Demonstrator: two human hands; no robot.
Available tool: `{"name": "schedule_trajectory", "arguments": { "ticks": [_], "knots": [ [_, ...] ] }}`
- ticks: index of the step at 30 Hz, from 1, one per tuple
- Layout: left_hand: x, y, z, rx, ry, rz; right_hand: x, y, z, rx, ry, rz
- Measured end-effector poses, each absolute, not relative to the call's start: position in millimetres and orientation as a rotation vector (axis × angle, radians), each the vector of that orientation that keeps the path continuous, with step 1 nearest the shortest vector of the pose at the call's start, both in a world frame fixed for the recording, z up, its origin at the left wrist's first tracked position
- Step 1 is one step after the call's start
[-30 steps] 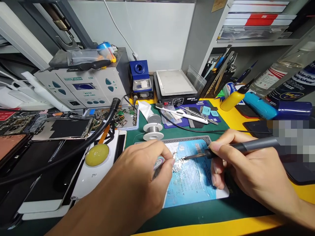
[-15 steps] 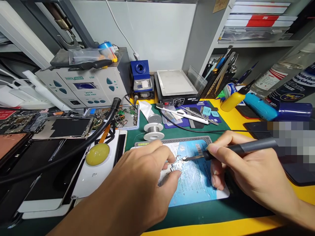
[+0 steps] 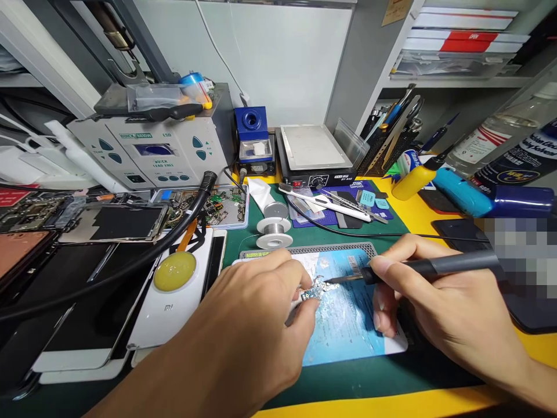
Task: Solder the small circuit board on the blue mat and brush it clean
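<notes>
My left hand reaches in from the lower left, its thumb and fingers closed on the edge of a small silvery circuit board. Pen-style, my right hand grips a soldering iron with a dark handle. The iron's thin tip points left and lies at the board's upper edge; whether it touches is too small to tell. Beneath the board is a shiny blue and white packet. A spool of solder wire stands just beyond my left hand.
On the left are a hot-air station, a black hose crossing over phone parts, and a white phone back bearing a yellow disc. A heating plate, toothbrush, yellow bottle and tool holder stand behind.
The view has shifted slightly. Between my left fingers the board has tilted a little and shows more of its surface. Both hands keep their grips, with the iron's tip still near the board.
</notes>
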State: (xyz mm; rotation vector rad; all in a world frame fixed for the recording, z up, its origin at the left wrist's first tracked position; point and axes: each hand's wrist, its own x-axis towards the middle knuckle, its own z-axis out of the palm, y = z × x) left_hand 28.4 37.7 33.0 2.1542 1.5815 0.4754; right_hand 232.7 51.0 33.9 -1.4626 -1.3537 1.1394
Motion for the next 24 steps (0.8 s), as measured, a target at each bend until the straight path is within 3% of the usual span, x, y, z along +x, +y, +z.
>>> {"name": "schedule_trajectory", "arguments": {
  "ticks": [24],
  "knots": [
    [26.2,37.7,36.7,2.114,1.539,0.397,235.4,54.4,32.2,-1.464,-1.305,1.224]
  ]
}}
